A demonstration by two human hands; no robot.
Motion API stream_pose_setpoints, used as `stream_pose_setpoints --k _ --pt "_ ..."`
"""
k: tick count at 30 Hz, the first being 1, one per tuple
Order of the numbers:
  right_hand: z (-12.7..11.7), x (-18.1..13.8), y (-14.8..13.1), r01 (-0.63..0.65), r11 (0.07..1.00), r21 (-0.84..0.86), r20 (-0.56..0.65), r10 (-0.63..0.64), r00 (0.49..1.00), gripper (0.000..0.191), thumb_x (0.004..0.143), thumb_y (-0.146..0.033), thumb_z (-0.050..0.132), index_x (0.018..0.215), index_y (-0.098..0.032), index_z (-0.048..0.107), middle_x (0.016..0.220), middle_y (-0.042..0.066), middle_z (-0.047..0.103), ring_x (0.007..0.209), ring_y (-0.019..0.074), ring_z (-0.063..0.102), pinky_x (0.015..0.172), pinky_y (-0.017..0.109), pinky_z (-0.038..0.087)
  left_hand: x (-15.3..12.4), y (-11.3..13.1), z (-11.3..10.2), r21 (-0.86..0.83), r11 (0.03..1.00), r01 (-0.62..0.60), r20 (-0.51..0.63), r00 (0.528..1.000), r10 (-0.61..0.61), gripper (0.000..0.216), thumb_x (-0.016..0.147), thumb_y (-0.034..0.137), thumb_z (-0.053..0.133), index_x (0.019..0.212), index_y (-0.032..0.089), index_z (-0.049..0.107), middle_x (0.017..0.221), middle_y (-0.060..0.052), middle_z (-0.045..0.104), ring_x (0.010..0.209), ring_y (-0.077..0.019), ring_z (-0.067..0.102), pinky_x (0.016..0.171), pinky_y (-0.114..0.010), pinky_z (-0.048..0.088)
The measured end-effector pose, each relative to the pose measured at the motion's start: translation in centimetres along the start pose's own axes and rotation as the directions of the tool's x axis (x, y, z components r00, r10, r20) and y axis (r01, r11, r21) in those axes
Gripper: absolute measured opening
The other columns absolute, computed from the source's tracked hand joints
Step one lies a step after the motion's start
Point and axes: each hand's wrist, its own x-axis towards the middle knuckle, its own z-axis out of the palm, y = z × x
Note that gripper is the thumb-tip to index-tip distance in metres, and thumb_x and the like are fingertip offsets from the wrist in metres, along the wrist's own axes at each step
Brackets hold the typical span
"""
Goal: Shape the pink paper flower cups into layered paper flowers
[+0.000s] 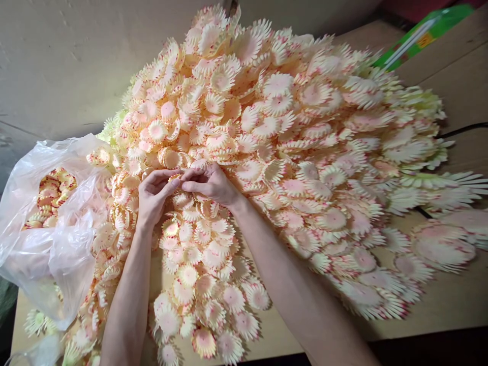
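Observation:
A huge heap of cream-and-pink fringed paper flower discs [290,127] covers the wooden table [450,300]. My left hand [154,195] and my right hand [211,184] meet over the near left part of the heap. Both pinch one small flower piece [176,178] between fingertips and thumbs. More discs lie flat under my forearms down to the near table edge.
A clear plastic bag [49,239] at the left holds yellow-and-red flower pieces [51,195]. A green packet [423,33] lies at the far right. A black cable [463,129] runs along the right side. A plain wall stands behind the heap.

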Motion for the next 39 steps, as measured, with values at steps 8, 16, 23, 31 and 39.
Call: stream_pose_setpoints --k 8,16,23,31,39 --pt "0.1 0.0 0.1 0.025 0.999 -0.028 -0.030 -0.026 0.999 0.013 0.070 -0.030 0.076 0.069 -0.018 0.073 0.059 -0.003 0.062 0.054 0.0083 0.051 0.052 0.022 0.039 0.2 -0.7 -0.2 0.040 0.999 -0.015 -0.080 0.997 0.018 0.019 0.075 0.030 0.077 0.089 0.020 0.069 0.094 -0.006 0.076 0.081 -0.0156 0.071 0.060 -0.021 0.053" --pt "0.0 0.1 0.3 0.024 0.999 -0.036 -0.042 -0.026 0.999 0.016 0.073 -0.034 0.074 0.070 -0.018 0.073 0.063 -0.002 0.065 0.052 0.0088 0.051 0.050 0.023 0.038 -0.3 0.0 0.1 0.002 1.000 -0.020 -0.015 1.000 0.020 0.014 0.079 0.029 0.072 0.079 0.019 0.062 0.101 -0.005 0.074 0.086 -0.0152 0.070 0.060 -0.021 0.051" --pt "0.3 0.1 -0.1 0.018 1.000 0.009 -0.025 -0.018 1.000 0.015 0.071 -0.032 0.073 0.072 -0.018 0.073 0.063 -0.002 0.065 0.051 0.0077 0.049 0.049 0.022 0.038 -0.2 -0.4 -0.1 0.099 0.993 -0.056 -0.036 0.998 0.060 0.019 0.075 0.031 0.078 0.072 0.017 0.066 0.102 -0.007 0.075 0.092 -0.0180 0.070 0.082 -0.031 0.054" --pt "0.3 0.0 -0.3 0.008 1.000 -0.014 -0.054 -0.009 0.999 0.013 0.071 -0.031 0.071 0.068 -0.018 0.069 0.066 -0.002 0.062 0.055 0.0087 0.048 0.051 0.023 0.036 0.1 -0.8 -0.4 0.028 0.998 0.051 -0.148 0.988 -0.046 0.019 0.075 0.034 0.077 0.076 0.018 0.068 0.097 -0.006 0.074 0.078 -0.0120 0.067 0.054 -0.016 0.049" --pt "-0.2 -0.2 -0.9 0.123 0.990 0.068 -0.032 -0.121 0.992 0.008 0.068 -0.023 0.068 0.062 -0.019 0.067 0.101 0.003 0.071 0.095 0.0181 0.062 0.084 0.034 0.049 0.5 -0.8 -0.2 -0.099 0.993 0.059 -0.190 0.979 -0.077 0.020 0.072 0.032 0.080 0.073 0.016 0.067 0.071 0.002 0.059 0.059 -0.0035 0.055 0.051 -0.012 0.046"
